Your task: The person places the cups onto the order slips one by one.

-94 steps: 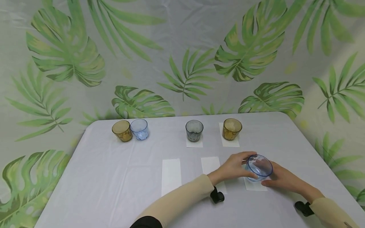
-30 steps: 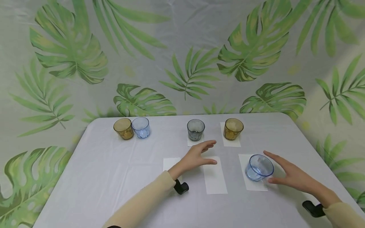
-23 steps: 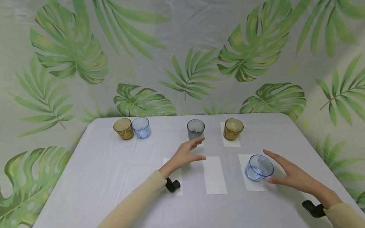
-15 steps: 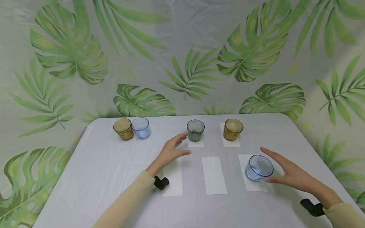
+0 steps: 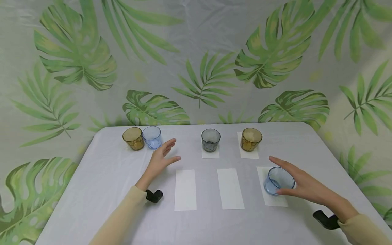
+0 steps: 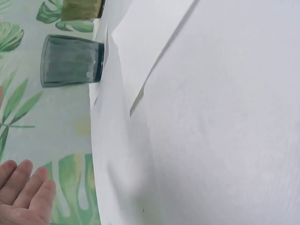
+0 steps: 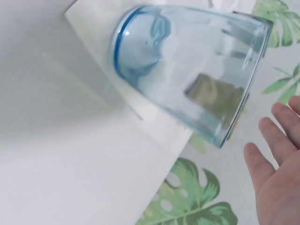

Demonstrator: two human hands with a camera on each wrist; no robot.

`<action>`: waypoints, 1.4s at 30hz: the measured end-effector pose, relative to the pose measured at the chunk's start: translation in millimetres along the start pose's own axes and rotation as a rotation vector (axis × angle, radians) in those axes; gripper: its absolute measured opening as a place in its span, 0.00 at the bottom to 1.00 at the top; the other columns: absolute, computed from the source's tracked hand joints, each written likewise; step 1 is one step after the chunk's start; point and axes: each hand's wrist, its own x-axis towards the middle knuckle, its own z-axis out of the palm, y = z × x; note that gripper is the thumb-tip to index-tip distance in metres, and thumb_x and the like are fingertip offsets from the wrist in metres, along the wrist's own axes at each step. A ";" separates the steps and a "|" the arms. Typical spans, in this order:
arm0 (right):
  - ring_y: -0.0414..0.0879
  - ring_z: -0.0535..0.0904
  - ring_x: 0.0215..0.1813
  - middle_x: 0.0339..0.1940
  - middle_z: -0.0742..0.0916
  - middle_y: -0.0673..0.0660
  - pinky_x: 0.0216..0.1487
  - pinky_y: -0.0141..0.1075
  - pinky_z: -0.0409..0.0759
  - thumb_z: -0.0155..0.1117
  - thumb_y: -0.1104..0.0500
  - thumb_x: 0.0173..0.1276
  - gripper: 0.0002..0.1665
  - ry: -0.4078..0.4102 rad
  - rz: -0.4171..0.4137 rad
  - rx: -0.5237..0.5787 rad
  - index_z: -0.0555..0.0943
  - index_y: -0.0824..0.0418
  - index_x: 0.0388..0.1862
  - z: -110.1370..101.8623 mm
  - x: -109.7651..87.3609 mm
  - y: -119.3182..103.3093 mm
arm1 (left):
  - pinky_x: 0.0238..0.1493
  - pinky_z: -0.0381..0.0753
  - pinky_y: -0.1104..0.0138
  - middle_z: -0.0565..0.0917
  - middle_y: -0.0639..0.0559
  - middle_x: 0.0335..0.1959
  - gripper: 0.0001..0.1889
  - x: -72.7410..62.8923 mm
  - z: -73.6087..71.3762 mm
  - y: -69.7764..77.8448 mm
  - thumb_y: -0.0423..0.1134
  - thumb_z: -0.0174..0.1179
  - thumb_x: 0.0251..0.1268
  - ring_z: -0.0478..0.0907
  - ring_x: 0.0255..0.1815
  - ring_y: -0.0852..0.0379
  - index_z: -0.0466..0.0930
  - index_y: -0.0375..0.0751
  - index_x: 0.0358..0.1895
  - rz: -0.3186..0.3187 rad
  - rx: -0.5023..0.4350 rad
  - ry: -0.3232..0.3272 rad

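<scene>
My left hand (image 5: 157,161), fingers spread and holding nothing, hovers just in front of a blue glass (image 5: 152,137) at the back left. Beside that glass stands an amber glass (image 5: 133,139). At the right, my right hand (image 5: 309,185) is held around the near side of another blue glass (image 5: 271,183), its thumb in front. The right wrist view shows its fingers (image 7: 276,140) extended and apart from this tilted-looking blue glass (image 7: 183,61). The left wrist view has the left fingers (image 6: 35,187) at the lower left, away from a grey glass (image 6: 70,61).
The grey glass (image 5: 210,140) and a second amber glass (image 5: 251,139) stand on white paper slips at the back. Two more paper slips, a left one (image 5: 185,190) and a middle one (image 5: 230,189), lie on the white tablecloth (image 5: 122,180). A leaf-print cloth (image 5: 208,41) hangs behind.
Both hands held the right blue glass at first; the left let go and travelled left toward the back-left glasses. The right hand loosened, then drifted slightly left over the glass, which stayed put.
</scene>
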 end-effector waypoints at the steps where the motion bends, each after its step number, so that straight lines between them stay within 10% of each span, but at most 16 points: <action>1: 0.28 0.53 0.69 0.73 0.65 0.55 0.61 0.31 0.65 0.74 0.47 0.56 0.55 0.000 -0.006 -0.001 0.55 0.46 0.77 0.6 1.3 -1.4 | 0.70 0.61 0.56 0.65 0.36 0.69 0.37 -2.1 -3.6 3.9 0.32 0.68 0.58 0.61 0.69 0.42 0.60 0.29 0.70 -0.003 -0.003 0.007; 6: 0.33 0.53 0.71 0.74 0.64 0.56 0.59 0.55 0.68 0.74 0.48 0.57 0.54 -0.018 -0.024 0.020 0.55 0.47 0.77 4.2 8.1 -8.9 | 0.69 0.60 0.53 0.64 0.32 0.68 0.36 -10.7 -18.0 14.9 0.30 0.67 0.59 0.60 0.69 0.38 0.59 0.25 0.69 -0.017 0.001 0.050; 15: 0.39 0.57 0.71 0.73 0.65 0.54 0.63 0.27 0.62 0.71 0.44 0.59 0.52 -0.042 -0.046 0.009 0.55 0.48 0.77 13.1 16.1 -19.2 | 0.68 0.64 0.62 0.68 0.34 0.66 0.35 -14.4 -37.5 -22.0 0.32 0.68 0.57 0.65 0.67 0.43 0.64 0.31 0.68 0.010 0.027 0.187; 24: 0.58 0.61 0.70 0.73 0.65 0.57 0.62 0.57 0.68 0.70 0.43 0.59 0.51 -0.069 -0.078 0.053 0.56 0.51 0.77 22.2 25.9 -32.0 | 0.65 0.69 0.58 0.71 0.34 0.63 0.34 -20.8 -51.0 -20.7 0.28 0.68 0.55 0.68 0.63 0.40 0.66 0.28 0.66 0.036 0.052 0.292; 32: 0.58 0.60 0.71 0.74 0.64 0.56 0.62 0.60 0.66 0.68 0.43 0.60 0.51 -0.097 -0.098 0.086 0.55 0.52 0.77 33.2 33.1 -37.0 | 0.65 0.66 0.48 0.68 0.25 0.62 0.33 -29.0 -53.3 4.0 0.23 0.66 0.55 0.65 0.63 0.31 0.63 0.19 0.64 0.008 0.065 0.367; 42: 0.57 0.58 0.72 0.75 0.63 0.55 0.65 0.59 0.63 0.69 0.44 0.60 0.51 -0.150 -0.086 0.142 0.56 0.52 0.77 49.3 41.5 -40.1 | 0.68 0.61 0.50 0.63 0.28 0.67 0.35 -25.2 -58.2 -7.1 0.26 0.66 0.58 0.61 0.67 0.33 0.60 0.22 0.67 -0.035 0.043 0.341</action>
